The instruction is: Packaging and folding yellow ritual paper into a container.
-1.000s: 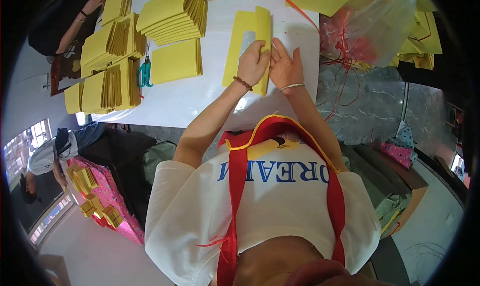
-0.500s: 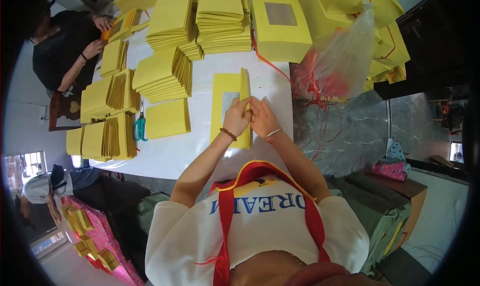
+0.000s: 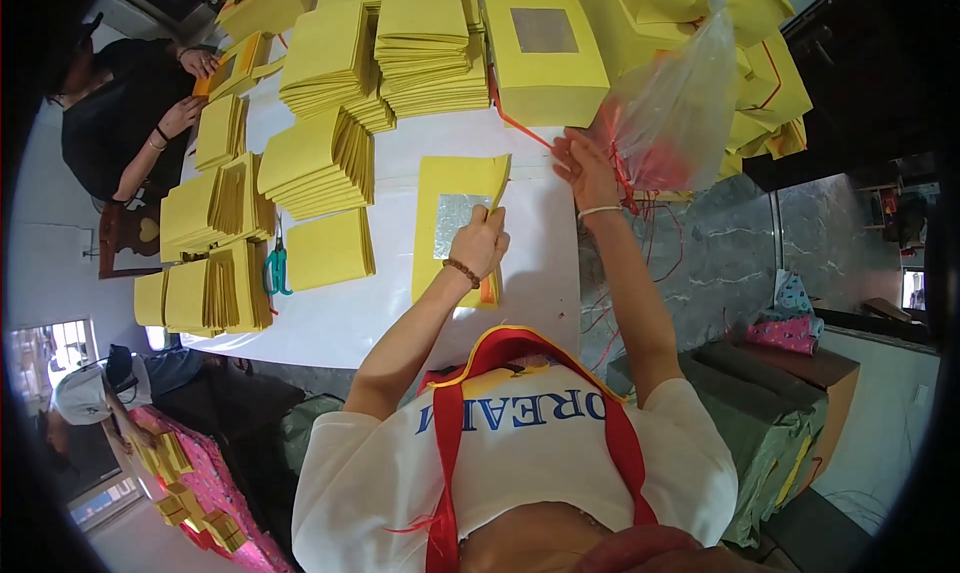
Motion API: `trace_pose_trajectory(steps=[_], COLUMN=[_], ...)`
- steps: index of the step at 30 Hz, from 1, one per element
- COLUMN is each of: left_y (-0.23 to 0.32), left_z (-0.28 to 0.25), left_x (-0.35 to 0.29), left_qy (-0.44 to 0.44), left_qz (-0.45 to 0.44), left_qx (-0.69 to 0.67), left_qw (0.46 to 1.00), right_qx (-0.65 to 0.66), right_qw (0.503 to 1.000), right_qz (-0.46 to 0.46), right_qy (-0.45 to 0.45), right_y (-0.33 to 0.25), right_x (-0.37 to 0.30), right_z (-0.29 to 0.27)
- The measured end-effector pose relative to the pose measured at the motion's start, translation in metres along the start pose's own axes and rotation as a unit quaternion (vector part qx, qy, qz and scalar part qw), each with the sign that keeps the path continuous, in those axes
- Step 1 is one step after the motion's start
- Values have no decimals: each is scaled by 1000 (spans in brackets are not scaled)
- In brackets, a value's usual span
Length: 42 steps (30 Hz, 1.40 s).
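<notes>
A flat yellow folded bag (image 3: pixel 430 183) with a silvery rectangular window lies on the white table. My left hand (image 3: pixel 478 243) is closed on its right-hand edge, beside the window. A small orange patch shows on the bag below that hand. My right hand (image 3: pixel 590 178) is off the bag, at the table's right edge, with bent fingers somewhat apart. Its fingertips meet the end of a red cord (image 3: pixel 515 123); whether they grip it is hard to make out. Close to that hand stands a clear plastic bag (image 3: pixel 685 113) with red strings at its base.
Stacks of folded yellow bags (image 3: pixel 325 58) fill the table's far and left parts. A boxy yellow bag (image 3: pixel 550 88) stands at the back. Teal-handled snips (image 3: pixel 278 270) lie at left. Another person (image 3: pixel 125 123) works at the far left; rolled green material (image 3: pixel 740 423) is on my right.
My right hand has left the yellow bag and moved up and right to the red cord. The bag's raised right flap now lies lower under my left hand.
</notes>
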<state>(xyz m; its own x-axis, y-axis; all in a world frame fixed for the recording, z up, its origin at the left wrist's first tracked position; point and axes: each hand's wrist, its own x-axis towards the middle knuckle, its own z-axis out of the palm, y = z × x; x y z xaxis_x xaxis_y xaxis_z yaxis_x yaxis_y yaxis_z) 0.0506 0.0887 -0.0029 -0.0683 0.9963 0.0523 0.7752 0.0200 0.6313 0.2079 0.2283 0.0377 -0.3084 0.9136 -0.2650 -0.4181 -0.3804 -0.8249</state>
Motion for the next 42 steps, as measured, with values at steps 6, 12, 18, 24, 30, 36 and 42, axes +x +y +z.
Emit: trace_pose_trajectory(steps=[6, 12, 18, 24, 30, 36, 42], left_y=[35, 52, 66, 58, 47, 34, 31], left_z=[-18, -33, -57, -64, -54, -68, -76], left_x=[1, 15, 102, 201, 220, 242, 262], left_qy=[-78, -102, 125, 205, 141, 83, -52], left_qz=[16, 23, 211, 268, 216, 266, 57], left_qx=[135, 192, 101, 203, 230, 92, -145], left_qw=[988, 976, 964, 919, 939, 956, 986], right_qx=[5, -12, -98, -120, -348, -489, -462], right_qw=[996, 988, 981, 979, 885, 711, 785], right_qz=[-69, -144, -118, -137, -281, -489, -402], right_qy=[53, 56, 120, 94, 128, 129, 94], right_y=[-39, -61, -51, -52, -49, -61, -68], right_x=[33, 57, 79, 69, 77, 79, 81], right_z=[-20, -33, -39, -5, -11, 17, 37])
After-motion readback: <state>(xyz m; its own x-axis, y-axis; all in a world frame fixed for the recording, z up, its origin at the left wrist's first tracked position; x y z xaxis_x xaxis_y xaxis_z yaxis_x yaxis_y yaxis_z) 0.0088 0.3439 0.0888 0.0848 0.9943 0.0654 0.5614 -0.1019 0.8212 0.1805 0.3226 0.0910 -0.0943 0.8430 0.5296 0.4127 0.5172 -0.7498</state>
